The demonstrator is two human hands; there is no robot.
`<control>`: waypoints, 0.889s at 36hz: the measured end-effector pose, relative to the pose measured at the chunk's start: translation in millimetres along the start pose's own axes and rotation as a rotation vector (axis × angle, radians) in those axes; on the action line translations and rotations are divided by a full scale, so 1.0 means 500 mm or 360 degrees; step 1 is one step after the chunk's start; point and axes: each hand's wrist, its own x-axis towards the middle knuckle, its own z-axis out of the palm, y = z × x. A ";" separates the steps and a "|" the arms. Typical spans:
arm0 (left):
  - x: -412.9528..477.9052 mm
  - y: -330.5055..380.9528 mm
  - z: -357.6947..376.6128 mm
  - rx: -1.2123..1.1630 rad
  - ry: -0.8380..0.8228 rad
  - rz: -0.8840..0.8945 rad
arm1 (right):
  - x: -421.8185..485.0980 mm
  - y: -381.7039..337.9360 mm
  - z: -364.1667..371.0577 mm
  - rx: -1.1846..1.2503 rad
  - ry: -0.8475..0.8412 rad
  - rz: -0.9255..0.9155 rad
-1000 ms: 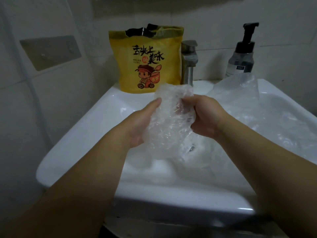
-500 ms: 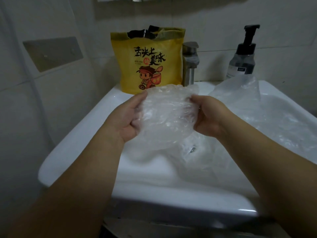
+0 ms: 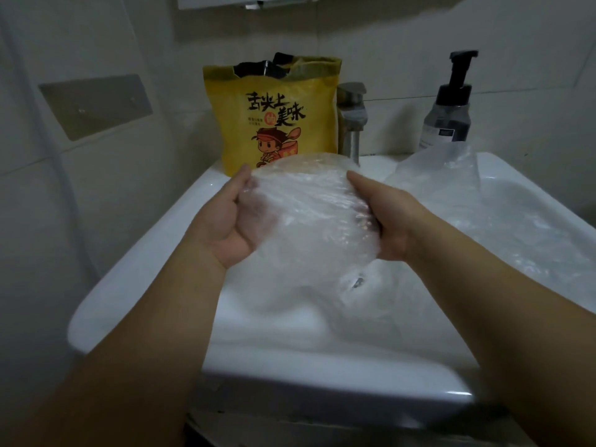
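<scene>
Clear, crinkled plastic bag [image 3: 309,214] — a narrow bunch a second ago — now spreads wide between the left hand [image 3: 225,227] and right hand [image 3: 383,227] above the white sink [image 3: 135,285], fingers of both grasping its edges, so the opening-out seems well under way.

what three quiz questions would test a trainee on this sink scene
1. True or false: the left hand and right hand both hold the crumpled clear plastic above the sink.
2. Fill in: the yellow bag stands to the faucet's ____.
3. What stands right of the faucet? A mug, B pump bottle, C kettle.
Key: 1 true; 2 left; 3 B.
</scene>
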 end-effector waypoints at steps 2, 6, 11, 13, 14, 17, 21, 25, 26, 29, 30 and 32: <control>0.001 -0.001 -0.003 0.0017 0.0024 -0.0006 | -0.001 0.001 0.004 -0.0009 0.0100 0.0000; 0.004 -0.011 -0.009 0.0353 -0.0050 -0.0166 | 0.006 -0.004 -0.002 0.0103 0.0301 -0.0060; 0.003 -0.027 0.001 0.0580 0.0027 -0.0084 | 0.017 -0.012 -0.021 0.0288 0.0216 -0.0138; 0.005 -0.021 0.005 0.0535 0.0095 0.0143 | 0.012 -0.016 -0.025 0.0316 0.0082 -0.0224; 0.007 -0.017 0.001 0.0491 0.0126 0.0235 | 0.007 -0.017 -0.025 0.0274 0.0027 -0.0263; 0.001 -0.016 -0.002 0.0452 0.0102 0.0344 | -0.005 -0.016 -0.021 0.0179 -0.0102 -0.0349; -0.014 -0.013 0.018 0.0275 0.0023 0.0371 | -0.014 -0.014 -0.012 0.0194 -0.0071 -0.0412; -0.017 0.002 0.013 -0.0018 -0.0023 0.0317 | -0.019 -0.022 -0.011 0.0221 -0.0043 -0.0457; -0.017 0.002 0.012 0.0033 -0.0014 0.0321 | -0.020 -0.022 -0.012 0.0174 -0.0058 -0.0468; -0.013 -0.006 0.011 0.0326 0.0130 0.0346 | -0.019 -0.017 -0.019 -0.0094 -0.0090 -0.0512; -0.010 -0.010 0.009 0.0454 0.0216 0.0369 | -0.016 -0.015 -0.021 -0.0254 -0.0061 -0.0551; -0.007 -0.020 -0.001 0.0900 0.0405 0.0534 | -0.010 -0.010 -0.026 -0.0609 0.0053 -0.0657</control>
